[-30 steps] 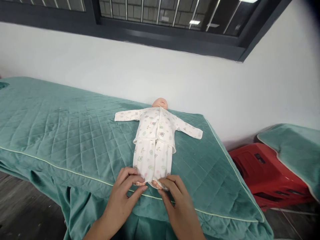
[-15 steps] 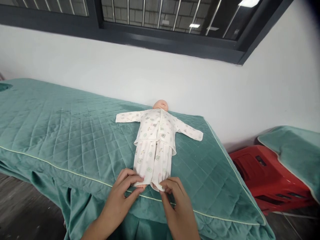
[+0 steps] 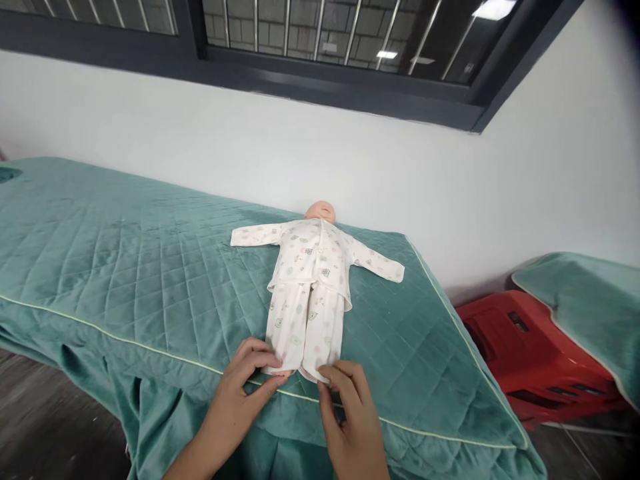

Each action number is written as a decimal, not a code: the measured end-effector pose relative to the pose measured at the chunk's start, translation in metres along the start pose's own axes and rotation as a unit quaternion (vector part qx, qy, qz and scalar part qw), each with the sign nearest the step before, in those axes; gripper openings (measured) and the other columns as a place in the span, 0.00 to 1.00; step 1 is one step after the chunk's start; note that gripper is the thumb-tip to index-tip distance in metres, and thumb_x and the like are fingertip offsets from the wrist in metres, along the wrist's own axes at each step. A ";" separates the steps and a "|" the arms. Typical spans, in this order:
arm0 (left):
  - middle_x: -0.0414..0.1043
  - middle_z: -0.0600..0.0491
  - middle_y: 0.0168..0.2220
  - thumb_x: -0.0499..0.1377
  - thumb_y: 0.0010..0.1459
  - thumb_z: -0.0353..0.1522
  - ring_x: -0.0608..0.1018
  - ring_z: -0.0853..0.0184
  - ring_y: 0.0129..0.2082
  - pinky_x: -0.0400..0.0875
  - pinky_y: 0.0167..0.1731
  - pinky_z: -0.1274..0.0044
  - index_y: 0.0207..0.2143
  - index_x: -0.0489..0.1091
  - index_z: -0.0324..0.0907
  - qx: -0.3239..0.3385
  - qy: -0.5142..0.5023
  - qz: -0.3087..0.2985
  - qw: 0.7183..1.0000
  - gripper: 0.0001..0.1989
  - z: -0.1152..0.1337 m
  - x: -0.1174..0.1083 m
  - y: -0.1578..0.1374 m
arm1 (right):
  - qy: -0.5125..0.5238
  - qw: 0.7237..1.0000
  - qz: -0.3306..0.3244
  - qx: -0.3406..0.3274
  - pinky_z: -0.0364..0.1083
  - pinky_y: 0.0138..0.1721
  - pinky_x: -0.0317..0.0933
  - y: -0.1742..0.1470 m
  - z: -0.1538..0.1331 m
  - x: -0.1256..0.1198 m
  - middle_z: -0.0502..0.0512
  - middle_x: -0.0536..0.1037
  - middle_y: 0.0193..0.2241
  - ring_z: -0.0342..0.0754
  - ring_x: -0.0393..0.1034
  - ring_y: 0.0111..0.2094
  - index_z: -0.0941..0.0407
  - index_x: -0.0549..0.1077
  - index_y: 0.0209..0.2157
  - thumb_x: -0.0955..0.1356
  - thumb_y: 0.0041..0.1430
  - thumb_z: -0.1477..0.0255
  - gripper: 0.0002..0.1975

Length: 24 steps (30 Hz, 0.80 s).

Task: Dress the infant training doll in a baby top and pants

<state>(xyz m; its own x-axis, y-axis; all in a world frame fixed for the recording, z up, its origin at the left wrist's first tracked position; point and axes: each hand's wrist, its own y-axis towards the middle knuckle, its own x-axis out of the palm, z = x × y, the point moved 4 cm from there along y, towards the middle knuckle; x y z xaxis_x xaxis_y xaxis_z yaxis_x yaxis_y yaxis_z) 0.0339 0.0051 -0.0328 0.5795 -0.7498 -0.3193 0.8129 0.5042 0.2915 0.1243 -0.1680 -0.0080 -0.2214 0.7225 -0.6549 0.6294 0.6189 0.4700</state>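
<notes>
The right hand [image 3: 350,413] pinches one cuff of the trousers [image 3: 285,327]; the left hand [image 3: 237,393] has fingers on the other, whether clamped I cannot tell. Since a second ago both cuffs have come nearer the hands, so the feet [image 3: 284,374] look almost covered. Just beyond, the doll [image 3: 320,211] lies on the green cover [image 3: 150,280], long axis running away from the hands, head farthest.

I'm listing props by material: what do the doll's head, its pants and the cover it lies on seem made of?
Doll's head: probably plastic or vinyl; the surface looks smooth and even.
Pants: soft, matte printed fabric, perhaps cotton; they fold lightly.
Cover: quilted, velvety fabric; stitched diamonds and a patchy sheen suggest it.
</notes>
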 end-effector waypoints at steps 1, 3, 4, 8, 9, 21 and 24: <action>0.69 0.51 0.42 0.62 0.60 0.37 0.74 0.65 0.45 0.69 0.47 0.74 0.38 0.74 0.46 -0.001 0.004 -0.003 1.000 0.05 -0.001 -0.001 -0.001 | 0.000 1.000 -0.003 -0.005 0.46 0.45 0.69 0.000 -0.001 -0.001 0.58 0.69 0.44 0.48 0.70 0.44 0.51 0.69 0.49 0.62 0.64 0.79 0.14; 0.69 0.51 0.44 0.62 0.59 0.37 0.74 0.64 0.46 0.69 0.48 0.73 0.39 0.75 0.48 -0.005 0.011 -0.005 1.000 0.07 -0.004 -0.003 -0.003 | -0.001 1.000 -0.004 -0.015 0.46 0.46 0.69 0.000 -0.002 -0.004 0.58 0.69 0.45 0.48 0.70 0.46 0.51 0.68 0.50 0.63 0.64 0.79 0.15; 0.69 0.51 0.44 0.62 0.59 0.37 0.74 0.64 0.47 0.69 0.48 0.73 0.40 0.75 0.48 -0.010 0.012 -0.003 1.000 0.07 -0.005 -0.004 -0.004 | -0.002 1.000 -0.003 -0.018 0.46 0.46 0.69 0.000 -0.003 -0.005 0.58 0.69 0.46 0.49 0.70 0.47 0.51 0.68 0.51 0.63 0.64 0.79 0.16; 0.68 0.50 0.48 0.60 0.61 0.38 0.73 0.62 0.50 0.68 0.52 0.71 0.44 0.74 0.50 -0.026 -0.001 0.003 1.000 0.10 -0.006 -0.010 -0.004 | -0.006 1.000 -0.006 -0.007 0.47 0.45 0.70 -0.003 -0.002 -0.006 0.58 0.69 0.47 0.49 0.70 0.47 0.50 0.67 0.52 0.64 0.63 0.78 0.17; 0.68 0.50 0.50 0.59 0.62 0.38 0.72 0.62 0.52 0.67 0.53 0.71 0.45 0.74 0.50 -0.024 -0.005 0.002 1.000 0.10 -0.004 -0.010 -0.004 | -0.007 1.000 -0.007 -0.004 0.47 0.45 0.70 -0.003 -0.002 -0.006 0.58 0.70 0.47 0.49 0.71 0.47 0.50 0.68 0.52 0.64 0.63 0.77 0.17; 0.69 0.51 0.55 0.58 0.62 0.41 0.68 0.59 0.59 0.62 0.59 0.69 0.46 0.73 0.49 -0.088 -0.101 0.112 0.985 0.13 -0.009 -0.029 0.045 | 0.098 0.992 0.035 0.078 0.48 0.47 0.68 0.016 0.020 -0.027 0.56 0.74 0.44 0.49 0.71 0.44 0.52 0.73 0.45 0.67 0.63 0.70 0.09; 0.69 0.52 0.58 0.61 0.60 0.42 0.69 0.59 0.59 0.59 0.61 0.68 0.50 0.73 0.49 -0.159 -0.199 0.137 0.957 0.17 -0.023 -0.031 0.087 | 0.187 0.964 0.073 0.175 0.52 0.53 0.65 0.049 0.052 -0.031 0.56 0.76 0.47 0.52 0.70 0.49 0.53 0.74 0.45 0.69 0.59 0.65 0.13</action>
<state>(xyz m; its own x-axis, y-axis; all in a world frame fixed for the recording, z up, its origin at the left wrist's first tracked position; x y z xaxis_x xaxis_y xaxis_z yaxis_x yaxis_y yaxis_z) 0.0878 0.0818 -0.0181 0.7573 -0.6426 0.1162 0.6465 0.7629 0.0060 0.2015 -0.1763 0.0048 -0.3230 0.8953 -0.3067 0.8722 0.4074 0.2708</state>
